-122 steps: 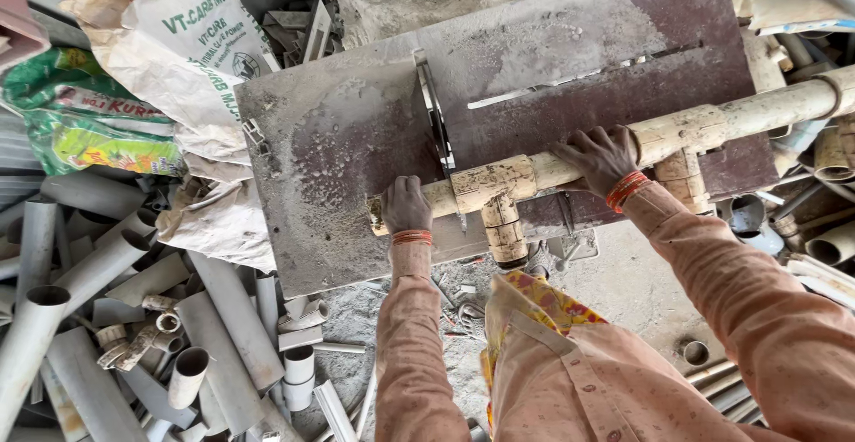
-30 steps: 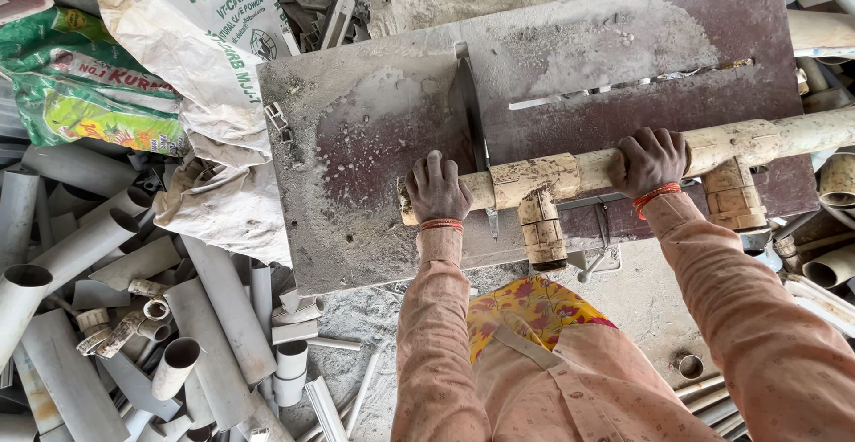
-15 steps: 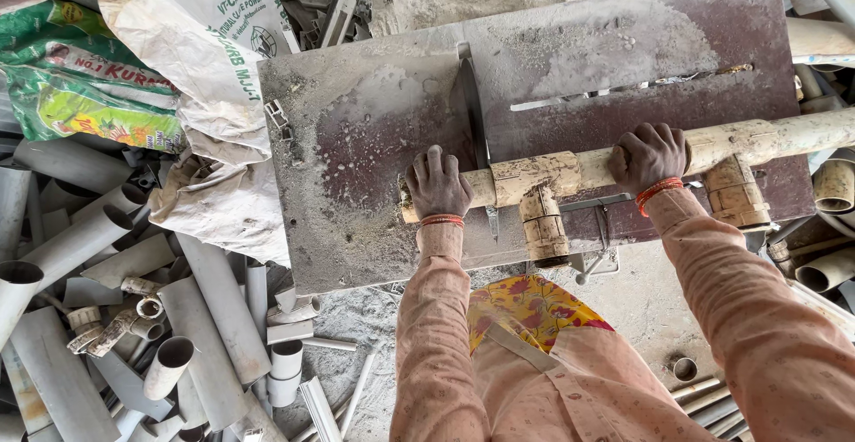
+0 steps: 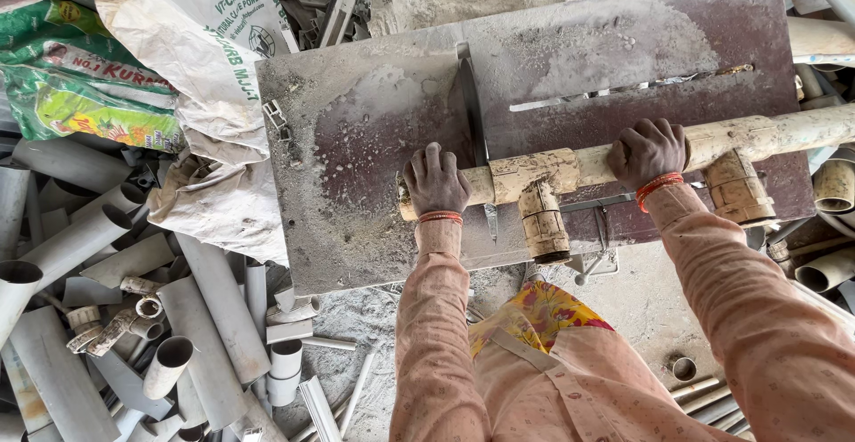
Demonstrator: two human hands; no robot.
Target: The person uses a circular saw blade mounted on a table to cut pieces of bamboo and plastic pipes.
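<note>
At the saw table's (image 4: 374,139) near edge, your left hand (image 4: 435,179) and right hand (image 4: 647,151) each grip the dirty pipe (image 4: 766,135), clenched; blade (image 4: 470,108) at the tee fitting (image 4: 537,188), pipe not yet severed.

Over the 3 earlier views, the dirty pipe (image 4: 606,161) is sliding leftward across the dusty saw table (image 4: 356,157), so its tee fitting (image 4: 539,197) is now sitting just right of the saw blade (image 4: 472,117) rather than far from it. The left hand (image 4: 435,179) is moving up onto the pipe's end, left of the blade. The right hand (image 4: 648,150) is shifting from an open-palmed press to a closed grip over the pipe.
</note>
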